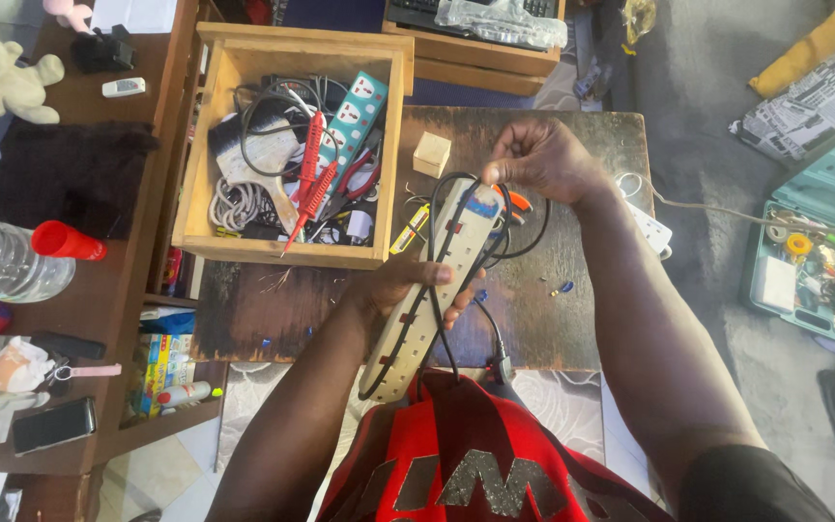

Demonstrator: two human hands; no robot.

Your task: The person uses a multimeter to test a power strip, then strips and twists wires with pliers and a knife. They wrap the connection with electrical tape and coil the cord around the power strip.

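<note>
While the long cream plastic power strip (434, 290) lies slanted above the dark scuffed wooden worktop (553, 319), I see the left hand (400, 287) cradling it from below at its middle, the grip closed around the body. The right hand (545, 159) is at the strip's far end, fingers pinched together on the thin black cable (437, 319), which already runs in loops along the strip's length. I judge the winding partly done: several turns lie along the strip, yet a slack loop hangs beside its far end and the tail with its dark plug (502, 367) dangles loose near the red shirt (466, 454). To the left stands an open pale wooden box (393, 145) holding tangled leads, red probes and a teal socket strip. A small wooden cube (431, 154) sits just beside the box.
</note>
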